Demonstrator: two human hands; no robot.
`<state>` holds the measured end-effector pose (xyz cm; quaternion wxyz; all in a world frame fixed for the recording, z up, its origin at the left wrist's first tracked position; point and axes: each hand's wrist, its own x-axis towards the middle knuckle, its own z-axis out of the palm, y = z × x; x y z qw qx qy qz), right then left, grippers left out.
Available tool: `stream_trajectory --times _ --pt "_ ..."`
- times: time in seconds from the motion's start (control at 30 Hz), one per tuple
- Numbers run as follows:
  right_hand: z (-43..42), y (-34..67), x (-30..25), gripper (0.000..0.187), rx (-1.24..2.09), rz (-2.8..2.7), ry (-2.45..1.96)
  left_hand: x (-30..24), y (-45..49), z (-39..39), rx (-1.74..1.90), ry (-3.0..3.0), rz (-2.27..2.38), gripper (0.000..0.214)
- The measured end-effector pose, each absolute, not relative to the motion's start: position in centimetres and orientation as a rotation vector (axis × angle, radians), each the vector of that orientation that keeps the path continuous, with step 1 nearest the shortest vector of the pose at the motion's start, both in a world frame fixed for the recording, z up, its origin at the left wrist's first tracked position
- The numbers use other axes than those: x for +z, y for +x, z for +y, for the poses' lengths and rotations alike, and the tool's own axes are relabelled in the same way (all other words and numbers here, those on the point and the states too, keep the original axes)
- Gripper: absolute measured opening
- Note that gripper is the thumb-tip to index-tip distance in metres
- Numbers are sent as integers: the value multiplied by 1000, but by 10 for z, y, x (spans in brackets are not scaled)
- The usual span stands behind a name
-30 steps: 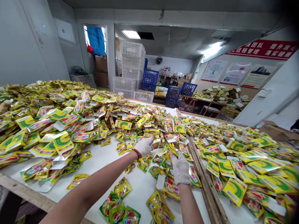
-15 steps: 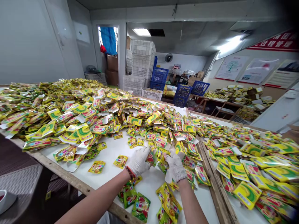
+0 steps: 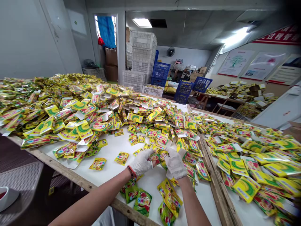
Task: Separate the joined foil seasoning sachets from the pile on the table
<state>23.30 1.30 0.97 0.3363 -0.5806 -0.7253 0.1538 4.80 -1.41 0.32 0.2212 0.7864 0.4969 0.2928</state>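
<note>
Left hand [image 3: 141,164] and right hand [image 3: 175,163] pinch a sachet [image 3: 155,158] near the tabletop's [image 3: 110,149] front edge. It is likely light and slippery, so grip the seams.

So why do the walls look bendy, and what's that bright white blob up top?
Head view: the wide lens bends the door frame and table edge; the ceiling light glares pure white; the left hand and its packet look sharp.

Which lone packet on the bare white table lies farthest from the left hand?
The yellow packet nearest the wooden table edge; another lone packet lies between it and the left hand.
</note>
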Motion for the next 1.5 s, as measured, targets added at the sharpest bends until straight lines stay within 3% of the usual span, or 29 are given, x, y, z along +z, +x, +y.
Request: stream_trajectory --times 0.2,0.43,0.53,0.67,0.8,0.97,1.17,1.27,1.5 --pt "13 229 5 29 330 -1939 -1506 2 49 -12 660 2369 1554 59" --pt "13 235 7 36 320 -1898 -1524 8 35 -4 738 2252 1137 41" --pt "10 227 4 37 223 -1878 -1522 9 38 -5 772 2159 1183 35" --pt "9 229 3 32 127 -1830 -1540 7 38 -2 694 2412 1472 61" --pt "10 240 16 33 346 -1559 -1608 0 30 0 532 2444 1606 73" --pt "4 232 23 34 884 -1374 -1536 -6 27 0 627 2362 1476 58" --pt "4 216 7 32 624 -1464 -1631 -1 29 -1 728 2260 1440 35" --pt "3 214 6 32 610 -1548 -1611 0 29 -2 721 2264 1460 33" --pt "-1 212 19 43 1068 -1545 -1474 -3 26 0 728 2385 1386 46"
